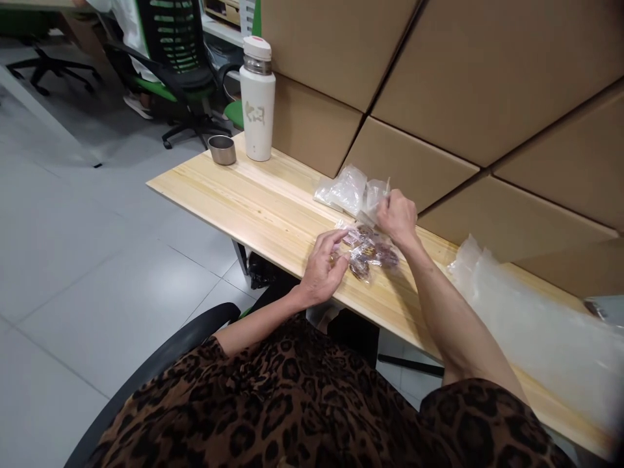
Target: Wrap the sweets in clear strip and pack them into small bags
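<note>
On pale wooden desk (253,195): left hand (322,268) pinches brown-filled clear packets (370,253), about 4; right hand (398,218) grips 1 clear plastic bag (376,194).

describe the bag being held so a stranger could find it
Start at the pale wooden desk against the cardboard boxes. Midway along it the right hand pinches a clear bag; unlike the packets with dark contents by the left hand, it looks empty and lifted.
</note>
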